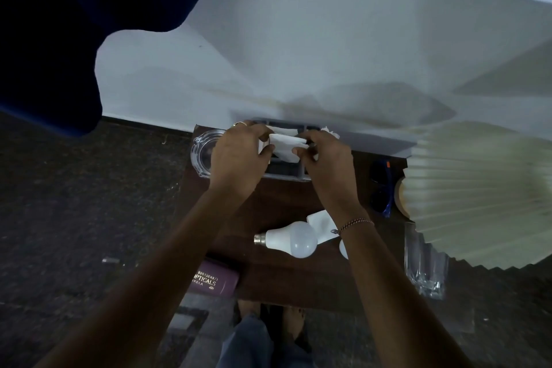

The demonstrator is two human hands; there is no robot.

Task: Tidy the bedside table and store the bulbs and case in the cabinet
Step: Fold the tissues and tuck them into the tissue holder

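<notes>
Bulb [294, 239] lies crosswise, cap pointing left

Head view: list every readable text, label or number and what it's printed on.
"OPTICALS" - on the purple case at the table's near left corner; the word's start may be cut off by the arm.
Digit row above it, roughly "98615848/1" - small and blurred, not reliable.
Line below it ending "...KELA" - start hidden, only partly readable.
Bulb, tissue, ashtray, sunglasses: no readable text.
</notes>
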